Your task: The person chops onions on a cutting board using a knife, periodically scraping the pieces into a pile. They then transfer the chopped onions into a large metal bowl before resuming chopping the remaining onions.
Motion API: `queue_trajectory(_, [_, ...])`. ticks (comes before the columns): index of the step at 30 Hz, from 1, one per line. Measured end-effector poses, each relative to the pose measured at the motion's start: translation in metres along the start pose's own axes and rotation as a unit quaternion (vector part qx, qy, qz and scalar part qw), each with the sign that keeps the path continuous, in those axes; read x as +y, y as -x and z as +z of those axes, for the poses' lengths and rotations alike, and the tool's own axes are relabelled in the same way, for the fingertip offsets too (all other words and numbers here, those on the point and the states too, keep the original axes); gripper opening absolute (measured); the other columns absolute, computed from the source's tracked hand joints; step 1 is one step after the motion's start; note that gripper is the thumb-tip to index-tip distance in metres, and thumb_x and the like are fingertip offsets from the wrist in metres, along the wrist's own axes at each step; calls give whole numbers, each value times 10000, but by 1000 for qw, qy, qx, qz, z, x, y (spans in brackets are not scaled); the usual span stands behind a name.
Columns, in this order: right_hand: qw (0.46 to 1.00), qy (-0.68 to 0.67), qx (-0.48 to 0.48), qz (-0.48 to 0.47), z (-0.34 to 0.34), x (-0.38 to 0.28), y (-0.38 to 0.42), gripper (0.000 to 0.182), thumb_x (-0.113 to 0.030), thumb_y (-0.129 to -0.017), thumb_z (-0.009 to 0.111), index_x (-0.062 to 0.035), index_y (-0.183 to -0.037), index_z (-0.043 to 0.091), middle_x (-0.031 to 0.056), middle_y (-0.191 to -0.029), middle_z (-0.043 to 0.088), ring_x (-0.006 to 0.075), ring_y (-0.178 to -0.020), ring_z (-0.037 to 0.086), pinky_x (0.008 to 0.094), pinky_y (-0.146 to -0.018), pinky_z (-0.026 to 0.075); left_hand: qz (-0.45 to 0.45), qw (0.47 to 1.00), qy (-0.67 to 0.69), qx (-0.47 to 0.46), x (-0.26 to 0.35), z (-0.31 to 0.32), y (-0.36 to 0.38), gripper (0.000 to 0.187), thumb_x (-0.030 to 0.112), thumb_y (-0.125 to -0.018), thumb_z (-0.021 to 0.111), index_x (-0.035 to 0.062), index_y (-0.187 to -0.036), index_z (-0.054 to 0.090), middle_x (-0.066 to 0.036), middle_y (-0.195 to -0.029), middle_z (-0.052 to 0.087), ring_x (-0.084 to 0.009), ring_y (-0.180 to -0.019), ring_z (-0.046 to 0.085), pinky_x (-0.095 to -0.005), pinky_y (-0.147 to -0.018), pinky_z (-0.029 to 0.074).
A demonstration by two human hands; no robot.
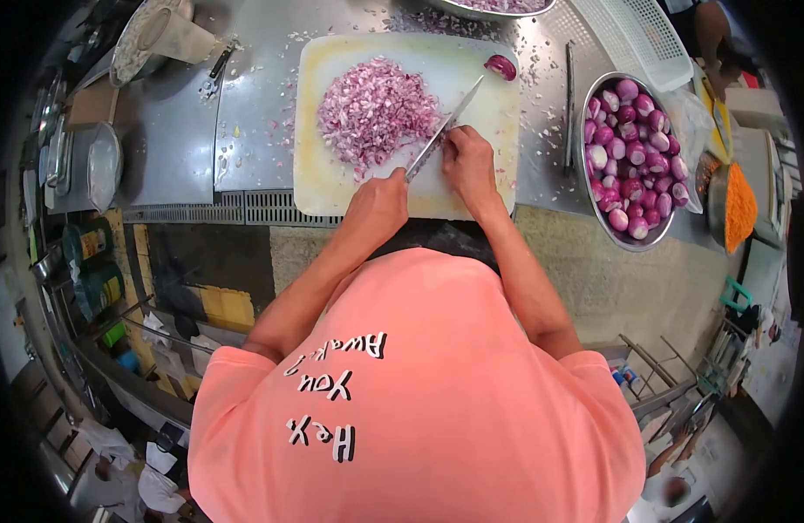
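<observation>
My left hand (pixel 378 207) is closed around the handle of a kitchen knife (pixel 450 119), its blade slanting up and to the right over a white cutting board (pixel 319 187). Curled fingers of my right hand (pixel 472 170) are beside the blade, close against its edge side; what they hold, if anything, is hidden. Left of the blade lies a heap of finely chopped red onion (pixel 371 109), its near-right edge reaching the knife. A cut piece of red onion (pixel 500 67) rests at the board's upper right corner, past the knife tip.
A metal bowl (pixel 587 166) of peeled red onions (pixel 633 152) stands to the right. Farther right is a bowl of orange shreds (pixel 739 209). A white plastic basket (pixel 650 44) and another bowl of chopped onion (pixel 498 5) are at the back. Onion bits litter the steel table (pixel 262 96).
</observation>
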State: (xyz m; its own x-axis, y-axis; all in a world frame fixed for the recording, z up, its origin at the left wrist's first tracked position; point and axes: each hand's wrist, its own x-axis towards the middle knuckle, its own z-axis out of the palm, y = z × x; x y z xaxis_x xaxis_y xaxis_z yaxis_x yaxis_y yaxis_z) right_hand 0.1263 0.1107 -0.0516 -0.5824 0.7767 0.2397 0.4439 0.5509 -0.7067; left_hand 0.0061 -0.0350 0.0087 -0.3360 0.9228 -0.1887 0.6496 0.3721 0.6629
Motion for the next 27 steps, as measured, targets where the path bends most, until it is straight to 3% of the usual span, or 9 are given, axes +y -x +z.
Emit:
queue_trajectory(16, [1000, -1, 1, 9, -12, 9, 2, 43, 20, -781, 615, 27, -819, 634, 196, -814, 603, 401, -754, 605, 455, -694, 498, 11, 1000, 19, -8, -1, 3, -5, 157, 125, -940, 534, -30, -913, 539, -272, -642, 558, -478, -664, 579, -531, -590, 423])
queue_trajectory(19, [999, 6, 38, -30, -25, 19, -6, 47, 23, -775, 614, 28, -819, 630, 195, -809, 607, 380, -720, 620, 433, -657, 510, -4, 999, 36, -18, 10, -5, 1, 168, 136, -940, 536, -29, -913, 543, -275, -652, 561, -481, -672, 578, -530, -597, 422])
queue_trajectory(21, [995, 8, 91, 25, -42, 27, -13, 47, 18, -775, 610, 29, -817, 627, 189, -808, 614, 347, -683, 640, 398, -623, 529, -17, 998, 49, -34, 13, -3, 6, 171, 140, -939, 537, -28, -908, 546, -278, -663, 565, -482, -682, 578, -530, -604, 422])
queue_trajectory(23, [993, 23, 119, 12, -56, 38, -21, 55, 12, -776, 612, 26, -824, 633, 186, -811, 619, 334, -672, 648, 384, -615, 536, -12, 994, 62, -84, 12, 6, 11, 199, 157, -938, 546, -39, -906, 549, -278, -679, 570, -479, -695, 582, -513, -613, 431])
queue_trajectory(27, [985, 66, 157, -10, -75, 50, -48, 116, -9, -776, 619, 18, -879, 666, 181, -834, 636, 319, -703, 665, 361, -630, 552, -28, 992, 94, -75, -21, 5, -1, 212, 186, -910, 586, -24, -927, 570, -278, -756, 614, -481, -778, 603, -536, -654, 460])
